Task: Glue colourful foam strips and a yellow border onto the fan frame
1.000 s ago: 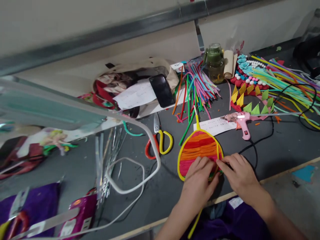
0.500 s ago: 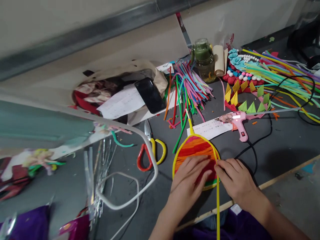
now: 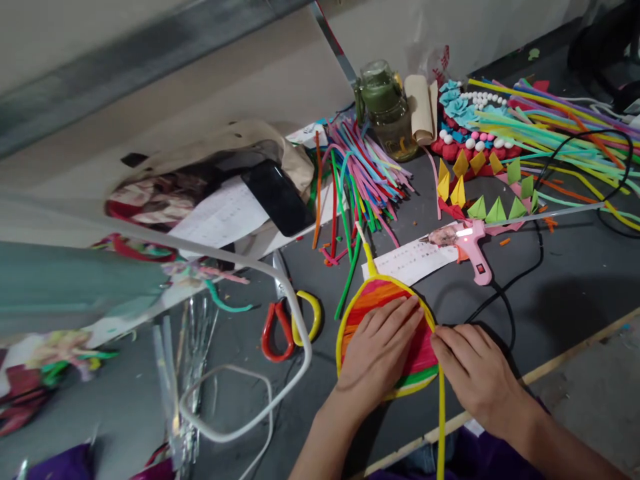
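Observation:
A round, flat piece [image 3: 417,343] banded in red, orange, pink and green lies on the dark table, edged in yellow with a short yellow stem at its top. My left hand [image 3: 380,350] rests flat across its left and middle, fingers stretched out, covering much of the bands. At the right rim, my right hand [image 3: 475,370] pinches a yellow pipe cleaner [image 3: 441,420] against the edge. The strip's loose end hangs down past the table's front edge. My right fingertips partly hide the spot where strip and rim meet.
Scissors [image 3: 283,327] with red and yellow handles lie left of the piece. A pink glue gun [image 3: 473,250] with a black cord sits behind my right hand, near a paper strip [image 3: 410,262]. Pipe cleaners [image 3: 365,167], a green-lidded bottle [image 3: 385,110] and a phone [image 3: 279,198] are farther back. A white cable [image 3: 295,370] loops at left.
The view has shifted, so the tabletop things appear farther left. My left thumb, spread out before, is now drawn in beside the hand. My right hand keeps pinching the yellow strip at the rim.

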Action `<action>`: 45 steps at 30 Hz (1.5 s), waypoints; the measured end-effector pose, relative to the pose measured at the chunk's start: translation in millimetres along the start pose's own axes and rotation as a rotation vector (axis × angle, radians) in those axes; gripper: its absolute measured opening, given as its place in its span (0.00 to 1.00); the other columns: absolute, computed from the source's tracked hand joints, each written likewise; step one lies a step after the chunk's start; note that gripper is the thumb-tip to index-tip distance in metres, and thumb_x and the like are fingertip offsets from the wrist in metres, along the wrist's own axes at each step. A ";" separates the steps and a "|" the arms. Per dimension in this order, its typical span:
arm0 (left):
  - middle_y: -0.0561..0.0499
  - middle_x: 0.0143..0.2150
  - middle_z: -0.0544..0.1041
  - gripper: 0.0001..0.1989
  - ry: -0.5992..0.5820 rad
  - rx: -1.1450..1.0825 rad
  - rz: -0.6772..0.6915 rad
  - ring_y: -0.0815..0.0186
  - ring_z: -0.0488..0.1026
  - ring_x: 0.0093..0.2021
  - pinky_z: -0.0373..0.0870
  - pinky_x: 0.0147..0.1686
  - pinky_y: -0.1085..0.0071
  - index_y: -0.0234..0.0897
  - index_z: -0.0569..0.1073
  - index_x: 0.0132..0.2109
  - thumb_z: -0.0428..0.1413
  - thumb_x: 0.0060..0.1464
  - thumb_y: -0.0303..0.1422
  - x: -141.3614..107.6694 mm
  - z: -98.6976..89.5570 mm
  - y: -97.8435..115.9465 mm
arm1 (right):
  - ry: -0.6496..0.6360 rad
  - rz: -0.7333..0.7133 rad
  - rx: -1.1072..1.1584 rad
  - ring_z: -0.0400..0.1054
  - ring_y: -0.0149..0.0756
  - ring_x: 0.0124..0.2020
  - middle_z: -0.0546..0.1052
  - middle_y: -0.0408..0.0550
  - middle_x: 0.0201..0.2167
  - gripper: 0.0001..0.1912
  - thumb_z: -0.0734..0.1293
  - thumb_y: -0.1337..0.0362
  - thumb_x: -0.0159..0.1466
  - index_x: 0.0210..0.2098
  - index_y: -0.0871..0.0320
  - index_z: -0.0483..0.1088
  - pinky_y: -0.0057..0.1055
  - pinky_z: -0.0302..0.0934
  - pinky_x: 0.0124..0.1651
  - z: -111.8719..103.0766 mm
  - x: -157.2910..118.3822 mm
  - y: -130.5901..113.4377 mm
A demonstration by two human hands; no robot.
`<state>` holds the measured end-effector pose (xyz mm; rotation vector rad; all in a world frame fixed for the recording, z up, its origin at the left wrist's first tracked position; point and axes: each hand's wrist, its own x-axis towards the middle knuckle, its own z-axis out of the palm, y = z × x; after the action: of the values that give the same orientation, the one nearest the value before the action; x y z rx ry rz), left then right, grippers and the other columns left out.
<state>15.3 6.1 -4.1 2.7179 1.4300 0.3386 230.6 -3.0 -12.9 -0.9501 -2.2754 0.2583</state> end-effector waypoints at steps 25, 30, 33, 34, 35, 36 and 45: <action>0.42 0.62 0.73 0.21 -0.032 0.054 0.100 0.55 0.70 0.61 0.72 0.55 0.59 0.34 0.71 0.60 0.49 0.62 0.22 -1.0 -0.9 -10.2 | 0.063 0.028 -0.023 0.68 0.43 0.40 0.79 0.62 0.41 0.16 0.56 0.77 0.69 0.47 0.71 0.74 0.39 0.67 0.43 -3.3 4.4 -1.7; 0.41 0.61 0.74 0.20 -0.028 0.047 0.096 0.55 0.70 0.60 0.71 0.56 0.58 0.34 0.71 0.60 0.49 0.63 0.22 -0.1 -2.9 -7.7 | 0.037 0.060 -0.012 0.68 0.44 0.41 0.78 0.62 0.42 0.16 0.56 0.76 0.69 0.48 0.70 0.74 0.40 0.66 0.44 1.8 0.3 -2.9; 0.41 0.61 0.74 0.20 -0.037 0.048 0.100 0.55 0.70 0.61 0.71 0.55 0.58 0.34 0.71 0.60 0.49 0.63 0.22 -0.1 -4.1 -7.3 | 0.023 0.050 -0.010 0.67 0.45 0.41 0.78 0.62 0.42 0.16 0.56 0.77 0.69 0.48 0.72 0.73 0.41 0.66 0.44 3.0 -0.7 -3.3; 0.41 0.62 0.74 0.21 -0.041 0.050 0.099 0.55 0.70 0.61 0.71 0.55 0.58 0.34 0.71 0.60 0.49 0.62 0.22 0.0 -4.4 -7.3 | 0.015 0.047 -0.009 0.67 0.46 0.41 0.78 0.62 0.42 0.16 0.57 0.77 0.69 0.48 0.73 0.73 0.42 0.66 0.44 3.0 -0.8 -3.5; 0.41 0.62 0.74 0.21 -0.045 0.053 0.098 0.54 0.70 0.61 0.71 0.55 0.58 0.35 0.71 0.60 0.49 0.62 0.22 0.1 -4.7 -7.2 | 0.007 0.044 -0.008 0.67 0.46 0.41 0.78 0.62 0.42 0.16 0.57 0.77 0.68 0.48 0.73 0.73 0.42 0.66 0.43 3.1 -0.9 -3.6; 0.42 0.62 0.74 0.21 -0.049 0.057 0.097 0.54 0.70 0.60 0.71 0.55 0.57 0.35 0.71 0.60 0.49 0.62 0.22 0.4 -5.0 -7.0 | -0.001 0.043 -0.006 0.67 0.46 0.41 0.78 0.62 0.42 0.16 0.57 0.77 0.68 0.49 0.73 0.73 0.42 0.65 0.43 3.1 -1.0 -3.7; 0.44 0.62 0.73 0.20 -0.099 0.118 0.098 0.54 0.69 0.60 0.70 0.55 0.58 0.37 0.72 0.60 0.50 0.63 0.24 4.6 -9.2 -4.5 | -0.011 0.006 0.009 0.67 0.45 0.40 0.78 0.61 0.42 0.15 0.57 0.77 0.67 0.46 0.71 0.74 0.41 0.63 0.42 1.9 0.1 -3.6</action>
<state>12.2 11.9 5.0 2.8596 1.3365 0.1256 227.4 -5.4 -12.8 -0.9529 -2.2794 0.2771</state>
